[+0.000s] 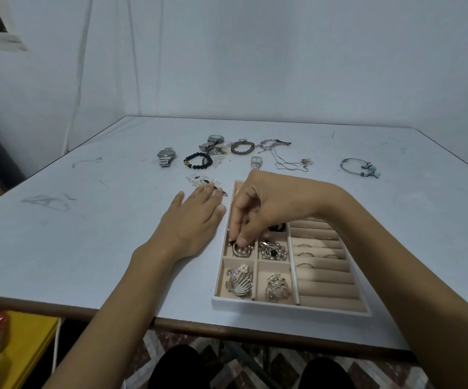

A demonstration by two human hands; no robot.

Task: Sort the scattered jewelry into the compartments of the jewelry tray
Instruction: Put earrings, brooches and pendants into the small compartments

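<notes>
Pinching a small pearl brooch [241,249] between thumb and fingertips, right hand [266,209] over the tray [289,308], fingers curled down into the second compartment from the tray's near end, left column; brooch resting in that compartment. Left hand [190,220] flat on the table [87,234] just left of the tray, palm down, fingers spread and extended, fingertips touching a small dark-and-silver piece [216,188] near the tray's far left corner; nothing gripped.

Tray contents noted: silver swan brooch [240,282] in the near left compartment; rhinestone brooch [276,286] beside it to the right; dark-stoned cluster [272,249] in the compartment beyond that; several rings [305,255] seated in the ring rolls along the tray's right side. Far compartments hidden by the right hand.

Unsorted beyond the tray's far end: steel watch [166,156], black bead bracelet [197,160], second watch [213,142], olive bead bracelet [242,147], square-faced watch [256,162], chains [283,155]. Bangle with blue charms [360,167] far right of the tray, well apart from the rest.
</notes>
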